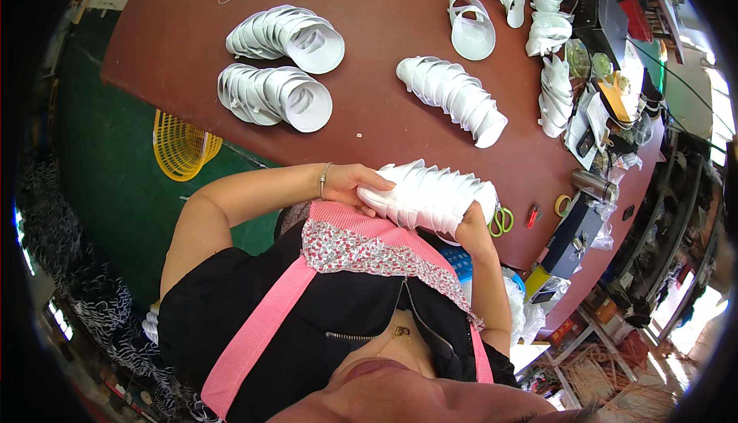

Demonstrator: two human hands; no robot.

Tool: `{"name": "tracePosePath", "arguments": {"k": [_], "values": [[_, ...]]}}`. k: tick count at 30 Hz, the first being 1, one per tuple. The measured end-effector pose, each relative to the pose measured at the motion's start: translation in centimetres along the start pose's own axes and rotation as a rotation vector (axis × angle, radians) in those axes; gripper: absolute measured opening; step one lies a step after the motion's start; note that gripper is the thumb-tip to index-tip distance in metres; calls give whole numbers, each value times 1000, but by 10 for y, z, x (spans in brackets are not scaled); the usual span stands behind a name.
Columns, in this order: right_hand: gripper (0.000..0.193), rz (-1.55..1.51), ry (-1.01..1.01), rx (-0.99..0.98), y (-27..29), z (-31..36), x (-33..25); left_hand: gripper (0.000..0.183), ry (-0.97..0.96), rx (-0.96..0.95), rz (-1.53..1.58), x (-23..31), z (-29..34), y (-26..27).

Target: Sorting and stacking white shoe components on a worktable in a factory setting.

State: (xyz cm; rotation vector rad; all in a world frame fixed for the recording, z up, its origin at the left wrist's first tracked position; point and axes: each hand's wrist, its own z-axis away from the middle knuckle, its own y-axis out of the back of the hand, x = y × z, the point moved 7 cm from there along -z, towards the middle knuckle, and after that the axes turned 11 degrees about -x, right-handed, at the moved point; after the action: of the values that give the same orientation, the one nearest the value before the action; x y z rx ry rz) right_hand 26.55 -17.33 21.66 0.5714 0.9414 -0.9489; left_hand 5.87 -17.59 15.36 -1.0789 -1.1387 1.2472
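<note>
A nested stack of white sandal uppers (430, 192) lies lengthwise between my hands at the table's near edge. My left hand (357, 186) is closed round its left end, the thumb on top. My right hand (473, 223) grips the right end from below, with some fingers hidden behind the stack. Beyond it on the table rests another slanting stack of white uppers (453, 98). A single white sandal upper (472, 32) lies farther back. Two more nested stacks, a farther one (286, 34) and a nearer one (275, 96), sit at the left with their open ends facing right.
The brown table (369, 31) carries more white uppers (549, 34) along its far and right sides. Green-handled scissors (501, 221), a red cutter (533, 215), a tape roll (563, 206) and a metal flask (594, 186) lie at the right. A yellow basket (178, 146) stands below the left edge.
</note>
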Motion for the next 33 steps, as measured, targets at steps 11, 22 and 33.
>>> {"name": "tracePosePath", "arguments": {"k": [11, 22, 33], "values": [[75, -84, -26, -25, -17, 23, -6, 84, 58, -115, -150, 4, 13, -35], [84, 42, -21, -54, -15, 47, -26, 97, -37, -223, -15, -9, -1, -58], [83, -1, -36, 16, -15, 49, -20, 91, -82, -276, 36, -15, 3, -38]]}}
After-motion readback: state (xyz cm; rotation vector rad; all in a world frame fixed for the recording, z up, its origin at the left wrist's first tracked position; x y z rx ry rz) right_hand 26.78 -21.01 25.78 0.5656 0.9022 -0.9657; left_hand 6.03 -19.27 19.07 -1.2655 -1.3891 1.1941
